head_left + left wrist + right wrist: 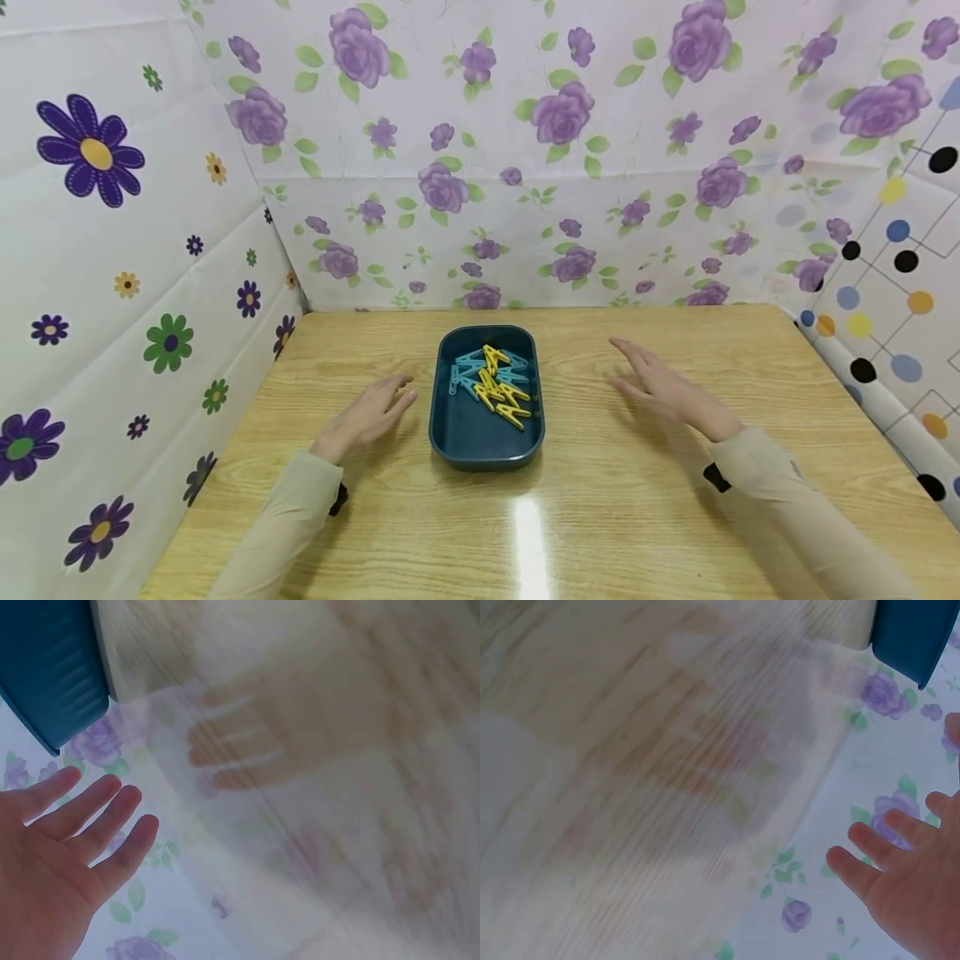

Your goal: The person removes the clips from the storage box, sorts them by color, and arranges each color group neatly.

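Between the left hand (369, 412) and the right hand (667, 392), nearer the left, a dark blue rounded-rectangular tub (480, 439) stands upright on the worktop (622, 525), yellow clothespins (489, 387) and light-blue clothespins (453, 380) loosely heaped across its middle and far part.

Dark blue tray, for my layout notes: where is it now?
In the head view, the tray sits on the table between the left hand and right hand, closer to the left.

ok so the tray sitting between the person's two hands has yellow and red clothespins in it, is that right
Not quite: no red ones. The head view shows blue clothespins with the yellow clothespins in the tray.
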{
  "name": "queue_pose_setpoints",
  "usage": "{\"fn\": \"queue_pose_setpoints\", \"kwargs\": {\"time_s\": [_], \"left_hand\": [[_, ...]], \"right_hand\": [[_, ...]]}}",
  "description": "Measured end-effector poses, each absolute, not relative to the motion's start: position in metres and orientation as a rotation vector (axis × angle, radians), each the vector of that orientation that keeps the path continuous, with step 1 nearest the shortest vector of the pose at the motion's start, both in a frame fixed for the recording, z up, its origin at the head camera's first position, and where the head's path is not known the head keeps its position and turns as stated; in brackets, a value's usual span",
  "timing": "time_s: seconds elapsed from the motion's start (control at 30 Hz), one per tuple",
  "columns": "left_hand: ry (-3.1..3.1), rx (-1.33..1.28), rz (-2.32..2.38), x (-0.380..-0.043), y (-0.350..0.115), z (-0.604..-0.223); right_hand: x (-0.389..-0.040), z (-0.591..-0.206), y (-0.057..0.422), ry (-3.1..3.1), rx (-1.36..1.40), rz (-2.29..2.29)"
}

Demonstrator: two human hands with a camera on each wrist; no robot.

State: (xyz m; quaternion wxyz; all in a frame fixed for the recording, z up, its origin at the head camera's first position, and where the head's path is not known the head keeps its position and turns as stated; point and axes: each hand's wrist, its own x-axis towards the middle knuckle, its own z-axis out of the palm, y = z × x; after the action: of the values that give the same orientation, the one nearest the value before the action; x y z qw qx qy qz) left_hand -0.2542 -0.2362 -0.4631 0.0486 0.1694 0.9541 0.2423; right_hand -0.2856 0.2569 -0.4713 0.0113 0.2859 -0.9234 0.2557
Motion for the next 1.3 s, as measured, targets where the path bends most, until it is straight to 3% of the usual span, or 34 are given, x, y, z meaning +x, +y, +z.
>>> {"fn": "queue_pose_setpoints", "kwargs": {"time_s": [1.3], "left_hand": [[2.442,0.609,1.323,-0.253,-0.218,-0.466]], "right_hand": [[-0.293,-0.453,0.192,-2.882,0.969,0.791]]}}
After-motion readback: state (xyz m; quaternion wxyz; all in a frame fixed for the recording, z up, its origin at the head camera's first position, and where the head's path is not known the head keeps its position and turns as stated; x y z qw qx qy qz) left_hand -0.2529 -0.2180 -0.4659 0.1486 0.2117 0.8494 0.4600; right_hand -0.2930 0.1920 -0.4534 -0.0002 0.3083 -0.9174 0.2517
